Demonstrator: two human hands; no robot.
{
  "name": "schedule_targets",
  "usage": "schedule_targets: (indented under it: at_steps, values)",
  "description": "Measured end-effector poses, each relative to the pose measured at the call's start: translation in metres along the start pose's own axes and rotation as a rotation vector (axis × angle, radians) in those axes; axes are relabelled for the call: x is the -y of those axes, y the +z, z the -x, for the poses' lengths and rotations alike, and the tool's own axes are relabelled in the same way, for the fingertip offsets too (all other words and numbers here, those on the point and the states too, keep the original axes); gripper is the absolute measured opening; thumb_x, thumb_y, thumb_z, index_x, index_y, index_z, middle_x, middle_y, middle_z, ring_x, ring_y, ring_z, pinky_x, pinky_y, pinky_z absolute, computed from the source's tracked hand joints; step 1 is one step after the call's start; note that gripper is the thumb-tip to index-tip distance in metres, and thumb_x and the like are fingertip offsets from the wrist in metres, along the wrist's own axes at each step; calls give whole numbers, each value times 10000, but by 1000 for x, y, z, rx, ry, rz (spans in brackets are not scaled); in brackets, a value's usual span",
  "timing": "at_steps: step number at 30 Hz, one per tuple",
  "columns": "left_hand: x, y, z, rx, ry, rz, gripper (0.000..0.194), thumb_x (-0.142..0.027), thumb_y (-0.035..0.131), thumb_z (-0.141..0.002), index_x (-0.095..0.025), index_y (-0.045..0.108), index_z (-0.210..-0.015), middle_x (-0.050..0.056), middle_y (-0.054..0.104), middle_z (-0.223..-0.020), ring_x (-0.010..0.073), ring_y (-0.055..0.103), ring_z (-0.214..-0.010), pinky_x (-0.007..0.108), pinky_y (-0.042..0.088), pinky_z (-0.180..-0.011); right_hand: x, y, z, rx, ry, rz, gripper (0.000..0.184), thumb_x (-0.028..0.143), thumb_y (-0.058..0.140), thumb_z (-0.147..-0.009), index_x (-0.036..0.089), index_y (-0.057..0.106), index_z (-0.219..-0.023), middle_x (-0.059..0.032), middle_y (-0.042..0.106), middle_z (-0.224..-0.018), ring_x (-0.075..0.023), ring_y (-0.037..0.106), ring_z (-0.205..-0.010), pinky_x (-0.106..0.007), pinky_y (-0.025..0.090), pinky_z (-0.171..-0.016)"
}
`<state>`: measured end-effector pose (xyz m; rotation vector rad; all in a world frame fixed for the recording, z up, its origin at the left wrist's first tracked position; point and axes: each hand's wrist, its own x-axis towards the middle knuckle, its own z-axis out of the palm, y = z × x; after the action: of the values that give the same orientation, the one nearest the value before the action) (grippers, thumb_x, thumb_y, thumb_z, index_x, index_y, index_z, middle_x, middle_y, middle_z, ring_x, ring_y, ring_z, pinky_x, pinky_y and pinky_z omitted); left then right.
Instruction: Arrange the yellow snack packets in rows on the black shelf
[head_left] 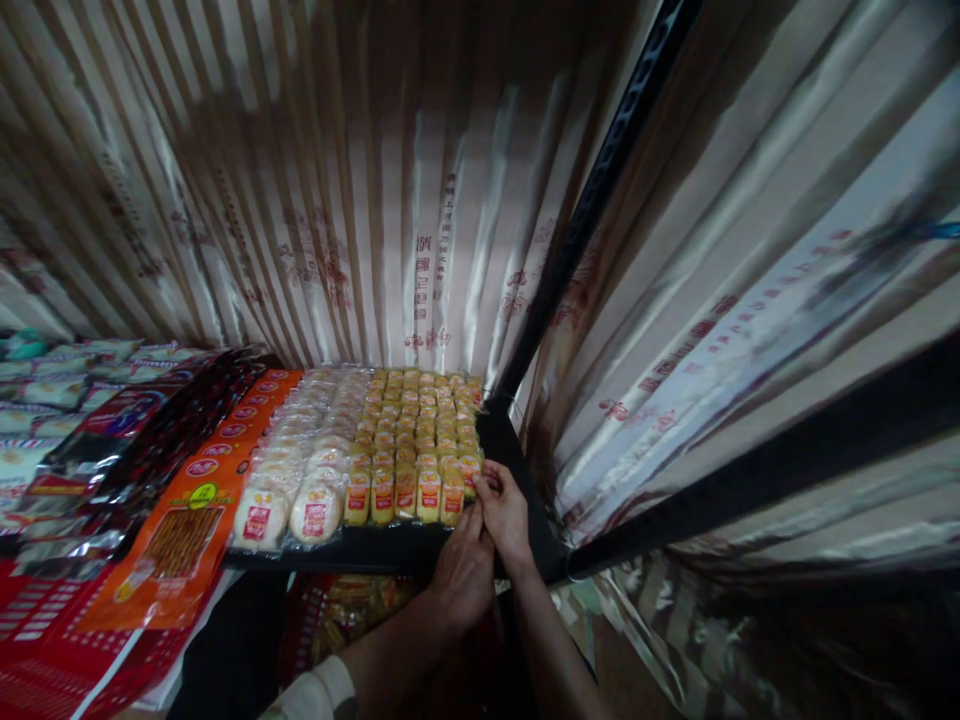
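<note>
At the right end of the front row of small yellow snack packets, my right hand pinches one yellow snack packet. That packet has a red and orange label and leans against the row. Just below and left of it is my left hand, its fingers closed and brought up against the right hand. What its fingertips hold, if anything, is hidden. The yellow packets stand in several rows on a black shelf. Left of them lie rows of round white cakes in clear wrappers.
Orange snack bags and dark glossy packs overlap farther left. A red basket is at lower left, and more packets sit beneath the shelf. A black upright post and printed, pleated curtains bound the corner.
</note>
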<state>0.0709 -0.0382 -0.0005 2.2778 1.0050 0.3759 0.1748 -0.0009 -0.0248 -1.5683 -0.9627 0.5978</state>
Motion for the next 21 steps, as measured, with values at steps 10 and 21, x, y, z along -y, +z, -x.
schedule_targets:
  at_steps: [10, 21]
  values:
    - [11, 10, -1, -50, 78, -15, 508, -85, 391, -794, -66, 426, -1301, 153, 372, -1410, 232, 281, -1336, 388, 252, -1124, -6, 1, -1, -14, -20, 192, 364, 434, 505, -749, 164, 612, -968, -86, 630, -931, -196, 600, -836, -352, 484, -822]
    - [57, 17, 94, -27, 197, -46, 256, -204, 433, -864, -188, 598, -1059, 74, 602, -1098, 181, 526, -1034, 317, 442, -932, 35, 0, 73, -273, -75, 27, 344, 439, 456, -830, 165, 563, -1008, -65, 625, -864, -155, 580, -762, -266, 454, -679]
